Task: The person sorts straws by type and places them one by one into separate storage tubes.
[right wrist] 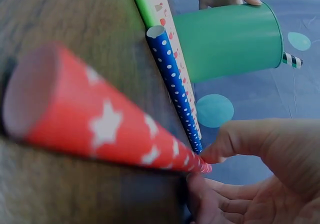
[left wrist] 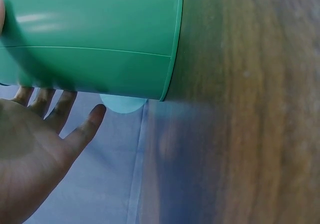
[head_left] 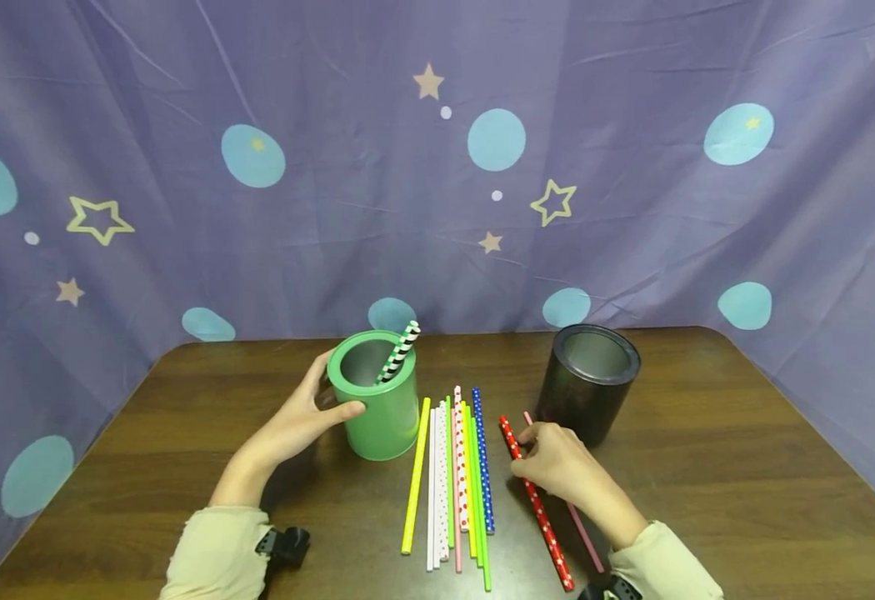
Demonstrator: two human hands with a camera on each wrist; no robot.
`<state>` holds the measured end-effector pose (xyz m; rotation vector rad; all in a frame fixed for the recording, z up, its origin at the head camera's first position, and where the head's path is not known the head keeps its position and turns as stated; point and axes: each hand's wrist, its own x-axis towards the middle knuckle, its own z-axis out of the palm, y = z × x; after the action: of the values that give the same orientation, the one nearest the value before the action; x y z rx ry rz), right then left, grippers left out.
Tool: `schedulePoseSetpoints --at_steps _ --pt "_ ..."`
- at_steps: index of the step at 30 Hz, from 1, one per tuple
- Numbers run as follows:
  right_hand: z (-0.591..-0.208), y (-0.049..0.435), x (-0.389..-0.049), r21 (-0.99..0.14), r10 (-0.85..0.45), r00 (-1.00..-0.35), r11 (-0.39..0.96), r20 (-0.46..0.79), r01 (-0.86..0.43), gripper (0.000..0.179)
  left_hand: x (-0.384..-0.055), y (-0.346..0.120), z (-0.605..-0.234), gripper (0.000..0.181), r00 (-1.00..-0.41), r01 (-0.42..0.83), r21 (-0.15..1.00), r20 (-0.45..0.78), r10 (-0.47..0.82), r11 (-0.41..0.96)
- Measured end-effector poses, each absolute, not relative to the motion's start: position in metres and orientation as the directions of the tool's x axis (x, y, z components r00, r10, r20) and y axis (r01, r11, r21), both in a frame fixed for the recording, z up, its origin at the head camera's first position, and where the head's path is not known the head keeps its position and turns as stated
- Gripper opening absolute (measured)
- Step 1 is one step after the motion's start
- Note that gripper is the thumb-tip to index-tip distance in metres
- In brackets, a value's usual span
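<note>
Red straw [head_left: 546, 527] with white stars, white-dotted blue straw [head_left: 483, 467], green can [head_left: 382, 425], black can [head_left: 578, 400]

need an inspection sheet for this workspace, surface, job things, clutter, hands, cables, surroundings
Surface: brown wood-grain table.
Green can: upright; black-and-white striped straw leaning inside.
Black can: upright; no straw showing above its rim.
Straw row: assorted plain and patterned straws lying between the cans, nearer the person.
Red star-print straw: right of the row.
Pink straw: lying beside the red one.
Clutter: nothing seen.
Left hand: grips the green can.
Right hand: pinches the red star-print straw.
Cables: nothing seen.
Surroundings: purple fabric backdrop with blue spots and stars.
</note>
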<state>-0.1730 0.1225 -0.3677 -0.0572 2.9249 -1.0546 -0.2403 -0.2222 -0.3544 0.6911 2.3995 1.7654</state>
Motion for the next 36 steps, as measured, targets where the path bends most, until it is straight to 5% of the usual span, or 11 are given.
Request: schedulePoseSetpoints --at_steps 10,21,36 --pt "-0.355 0.125 -0.174 -0.778 -0.049 -0.996 0.627 -0.076 0.028 0.032 -0.24 -0.222 -0.353 0.08 -0.887 0.332 0.916 0.221 0.406 0.226" --pt "-0.348 0.13 -0.18 -0.937 -0.149 -0.989 0.342 0.02 -0.071 0.044 -0.242 -0.222 -0.355 0.082 -0.892 0.323 0.917 0.211 0.399 0.236" --pt "-0.329 0.119 -0.176 -0.989 0.052 -0.987 0.01 0.149 -0.149 0.04 -0.24 -0.222 -0.355 0.081 -0.896 0.312 0.917 0.196 0.398 0.251"
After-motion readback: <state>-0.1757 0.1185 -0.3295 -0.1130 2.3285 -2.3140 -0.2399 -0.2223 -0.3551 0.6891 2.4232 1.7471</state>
